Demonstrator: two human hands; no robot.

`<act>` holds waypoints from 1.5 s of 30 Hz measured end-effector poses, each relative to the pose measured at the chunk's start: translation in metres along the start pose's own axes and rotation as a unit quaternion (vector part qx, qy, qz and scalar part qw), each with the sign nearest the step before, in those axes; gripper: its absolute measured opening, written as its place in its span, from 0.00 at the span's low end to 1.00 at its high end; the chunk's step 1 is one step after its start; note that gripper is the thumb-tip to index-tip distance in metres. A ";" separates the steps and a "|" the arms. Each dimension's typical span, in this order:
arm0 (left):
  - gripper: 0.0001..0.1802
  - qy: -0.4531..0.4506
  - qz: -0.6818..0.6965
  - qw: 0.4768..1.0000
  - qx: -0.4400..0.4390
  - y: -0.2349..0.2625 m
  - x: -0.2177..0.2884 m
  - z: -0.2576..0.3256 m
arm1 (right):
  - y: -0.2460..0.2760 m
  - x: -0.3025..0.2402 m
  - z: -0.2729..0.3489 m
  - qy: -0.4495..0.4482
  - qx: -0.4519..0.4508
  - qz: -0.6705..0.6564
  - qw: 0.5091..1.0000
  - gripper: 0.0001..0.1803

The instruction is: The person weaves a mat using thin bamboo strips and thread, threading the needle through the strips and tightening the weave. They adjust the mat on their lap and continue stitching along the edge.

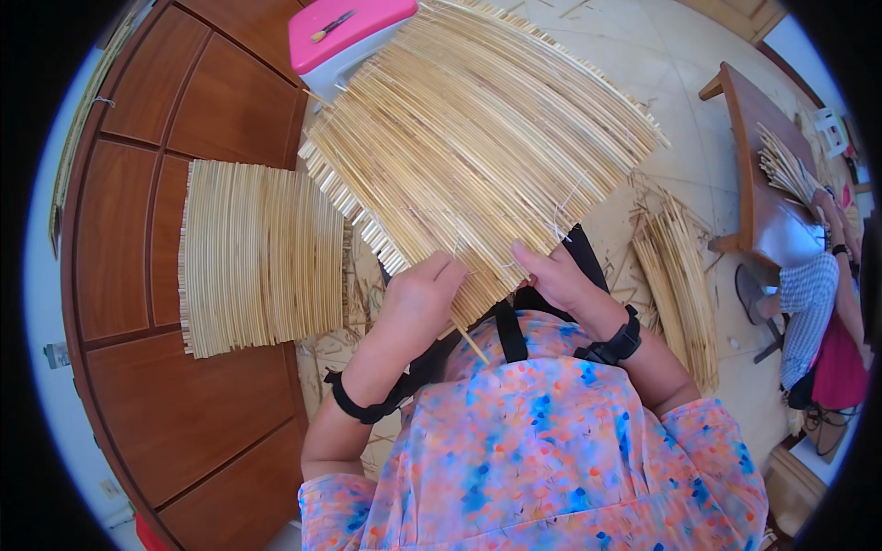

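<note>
A large mat of straw-coloured reeds lies tilted in front of me, its near corner at my lap. My left hand is closed at the mat's near left edge, with thumb and fingertips together. A thin white string rises beside those fingers. My right hand grips the near edge farther right, its thumb on top and its other fingers curled, partly hidden. More loose white string hangs over the mat near this hand. One reed sticks out towards me below the left hand.
A smaller reed mat leans against brown wooden panels at left. Behind the large mat stands a pink-lidded box with a brush on it. Loose reeds lie right; beyond, another person's hand holds reeds by a wooden table.
</note>
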State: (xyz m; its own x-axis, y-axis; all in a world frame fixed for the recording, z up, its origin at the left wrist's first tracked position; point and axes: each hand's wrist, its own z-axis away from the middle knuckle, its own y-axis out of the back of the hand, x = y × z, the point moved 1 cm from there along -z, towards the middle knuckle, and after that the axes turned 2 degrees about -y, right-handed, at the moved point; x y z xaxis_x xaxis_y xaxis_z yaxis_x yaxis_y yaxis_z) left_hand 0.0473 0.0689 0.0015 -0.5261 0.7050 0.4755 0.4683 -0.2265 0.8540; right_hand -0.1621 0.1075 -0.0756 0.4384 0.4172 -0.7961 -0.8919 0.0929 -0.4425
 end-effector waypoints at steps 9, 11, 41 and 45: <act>0.05 0.028 0.025 0.997 0.068 0.009 -0.002 0.012 | 0.002 0.000 0.000 0.035 -0.014 0.036 0.999 0.27; 0.05 0.018 0.072 0.991 0.108 0.004 0.001 0.007 | 0.001 -0.002 0.001 0.030 -0.020 0.034 0.999 0.27; 0.07 0.266 0.250 0.877 0.312 0.097 -0.063 0.092 | -0.001 -0.005 0.004 0.031 -0.016 -0.083 0.996 0.28; 0.08 0.327 0.202 0.884 0.267 0.096 -0.074 0.109 | -0.008 -0.010 0.009 0.031 0.016 -0.091 0.995 0.26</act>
State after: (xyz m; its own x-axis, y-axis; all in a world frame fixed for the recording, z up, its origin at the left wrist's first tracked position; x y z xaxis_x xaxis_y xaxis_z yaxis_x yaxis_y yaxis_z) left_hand 0.2087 0.0684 0.0259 -0.4554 0.0600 0.8883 0.8881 0.1011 0.4484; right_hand -0.1602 0.1103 -0.0606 0.5988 0.3337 -0.7281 -0.7993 0.1915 -0.5696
